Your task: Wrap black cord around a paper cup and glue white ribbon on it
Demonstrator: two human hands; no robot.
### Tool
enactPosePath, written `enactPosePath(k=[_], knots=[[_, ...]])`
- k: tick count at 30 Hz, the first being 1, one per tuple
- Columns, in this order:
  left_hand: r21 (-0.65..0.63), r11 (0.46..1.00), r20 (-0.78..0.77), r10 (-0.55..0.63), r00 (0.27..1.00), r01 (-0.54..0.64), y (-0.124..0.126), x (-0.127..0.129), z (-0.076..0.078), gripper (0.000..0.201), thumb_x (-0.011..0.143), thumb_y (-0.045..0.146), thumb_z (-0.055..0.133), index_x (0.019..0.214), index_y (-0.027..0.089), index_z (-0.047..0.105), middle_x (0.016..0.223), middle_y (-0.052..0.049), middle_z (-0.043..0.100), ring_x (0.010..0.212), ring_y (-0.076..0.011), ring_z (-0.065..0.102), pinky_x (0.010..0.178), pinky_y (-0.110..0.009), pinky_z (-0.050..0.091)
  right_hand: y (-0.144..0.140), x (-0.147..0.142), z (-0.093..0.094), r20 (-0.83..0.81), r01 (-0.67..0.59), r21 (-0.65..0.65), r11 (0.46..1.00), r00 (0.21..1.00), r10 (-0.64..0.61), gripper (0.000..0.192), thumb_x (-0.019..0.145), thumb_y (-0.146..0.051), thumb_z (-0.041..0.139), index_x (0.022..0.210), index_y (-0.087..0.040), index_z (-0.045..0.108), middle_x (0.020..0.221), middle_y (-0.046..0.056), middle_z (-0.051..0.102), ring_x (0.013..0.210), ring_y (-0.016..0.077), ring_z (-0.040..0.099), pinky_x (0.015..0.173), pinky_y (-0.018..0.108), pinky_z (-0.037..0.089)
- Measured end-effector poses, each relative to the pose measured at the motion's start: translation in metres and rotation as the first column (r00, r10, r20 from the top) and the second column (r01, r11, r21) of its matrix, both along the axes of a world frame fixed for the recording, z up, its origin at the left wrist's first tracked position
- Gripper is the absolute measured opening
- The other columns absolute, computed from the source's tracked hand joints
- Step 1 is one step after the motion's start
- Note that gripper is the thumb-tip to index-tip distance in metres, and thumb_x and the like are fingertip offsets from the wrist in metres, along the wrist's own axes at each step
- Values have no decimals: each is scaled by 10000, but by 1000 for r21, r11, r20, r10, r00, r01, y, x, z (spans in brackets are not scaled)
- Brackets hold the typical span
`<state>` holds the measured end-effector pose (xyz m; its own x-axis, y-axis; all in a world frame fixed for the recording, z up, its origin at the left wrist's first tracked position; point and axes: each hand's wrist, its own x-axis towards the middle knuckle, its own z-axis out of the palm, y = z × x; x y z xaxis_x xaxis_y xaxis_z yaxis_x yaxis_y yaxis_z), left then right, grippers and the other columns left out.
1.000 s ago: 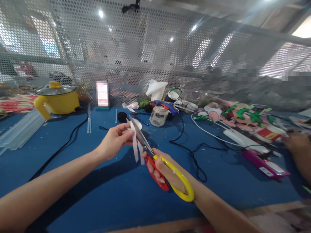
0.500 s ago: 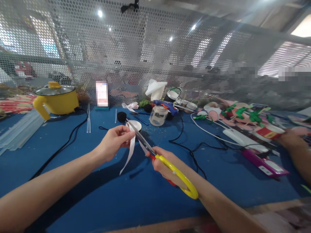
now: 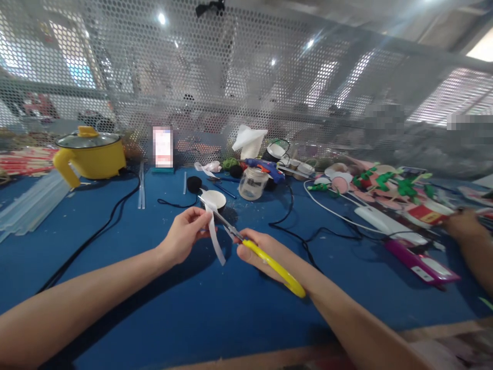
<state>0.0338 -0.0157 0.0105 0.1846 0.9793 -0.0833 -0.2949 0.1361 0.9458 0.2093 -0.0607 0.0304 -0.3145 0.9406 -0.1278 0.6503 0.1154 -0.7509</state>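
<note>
My left hand [image 3: 187,231] pinches a white strip [image 3: 216,241], whose tail hangs down past the fingers. In my right hand [image 3: 262,252] is a pair of scissors [image 3: 273,263] with a yellow handle. Their blades point up and left and lie against the strip by my left fingertips; whether they have cut through I cannot tell. Just beyond the blades stands a small cup with a white inside [image 3: 215,199]. A black pompom-like ball [image 3: 194,184] lies behind my left hand.
A yellow electric pot [image 3: 92,154] and clear glue sticks [image 3: 38,200] are at the left. Behind my hands are a plastic jar [image 3: 252,184] and a blue glue gun [image 3: 265,168]. Black cords, a white power strip [image 3: 389,224] and a purple box [image 3: 419,261] lie right, near another person's hand [image 3: 466,226].
The scissors' handles have come together, and the red part is no longer visible. The strip's tail has swung to the right. Both hands are slightly shifted.
</note>
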Motion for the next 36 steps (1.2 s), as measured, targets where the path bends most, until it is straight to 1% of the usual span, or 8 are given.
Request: enactPosePath(k=[5,9,17,24,27,30,34,36], knots=[[-7,999,39,-31,999,31,4,0,0,236,603,265,703,615,135,507,553,22,585,541,-83,556,585,-250,504,2,1,0,-149,-21,-154,988,989,-2,627,665,-748,353,886,-171,457,595,-30,454,404,63,369,372,193,288],[-7,999,61,-31,998,32,5,0,0,211,624,242,688,610,135,506,606,8,597,593,-93,573,632,-266,495,2,-2,1,-263,-56,-254,966,965,-13,636,633,-771,348,840,-174,419,571,-56,421,366,32,327,342,168,286],[8,1000,90,5,996,-6,8,1,1,220,559,201,717,545,130,509,596,23,575,594,-76,539,623,-231,461,-2,0,-7,-360,-73,-194,978,933,-2,652,631,-761,375,898,-168,430,608,-46,442,366,19,305,328,153,258],[120,993,-24,-6,1000,9,8,0,6,161,580,195,704,584,125,559,565,23,586,557,-75,533,606,-218,434,-1,4,-13,-354,-102,-138,985,934,47,627,651,-737,390,902,-166,453,631,-34,464,385,21,319,341,161,273],[155,987,-44,-47,998,53,9,-3,8,151,610,198,691,586,124,562,561,20,581,560,-78,532,612,-222,429,-1,6,-15,-350,-65,-137,988,937,13,612,662,-714,421,926,-163,465,623,-33,465,398,30,319,354,169,287],[137,984,-40,-112,993,117,10,-5,9,136,607,190,701,639,117,590,606,9,587,584,-91,542,620,-240,435,-4,6,-14,-368,-78,-156,985,930,15,610,680,-705,409,962,-167,454,638,-33,459,394,30,305,350,171,283],[115,975,43,-195,980,189,10,-5,13,281,597,226,723,843,126,629,799,-46,633,698,-134,566,616,-254,441,-8,6,-12,-412,-90,-162,983,911,16,661,649,-743,385,966,-166,445,633,-34,454,380,28,292,330,172,241],[121,965,87,-243,966,231,11,-6,16,347,592,246,732,908,139,635,894,-68,642,696,-124,555,582,-231,420,-10,5,-12,-428,-90,-162,983,904,13,655,642,-743,397,947,-166,453,621,-37,450,383,28,290,334,173,232]])
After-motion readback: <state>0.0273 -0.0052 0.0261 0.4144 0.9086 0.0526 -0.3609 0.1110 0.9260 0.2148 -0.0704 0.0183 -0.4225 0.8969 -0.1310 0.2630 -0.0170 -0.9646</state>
